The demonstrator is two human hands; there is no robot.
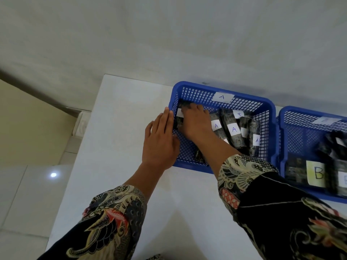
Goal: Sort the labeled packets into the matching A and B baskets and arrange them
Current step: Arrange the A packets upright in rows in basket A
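Note:
A blue basket [266, 109] tagged A stands on the white table; several dark packets with white A labels [233, 129] lie in a row inside it. My right hand [195, 122] is inside the basket at its left end, fingers curled over a dark packet [179, 114] with a white label. My left hand [161, 139] lies flat with straight fingers against the basket's left wall from outside. To the right, a second blue basket [283, 139] tagged B holds dark packets with B labels [316, 173].
The white table [120, 128] ends at its left edge, with a tiled floor [28, 184] below. A grey wall runs behind both baskets. Patterned sleeves cover both forearms.

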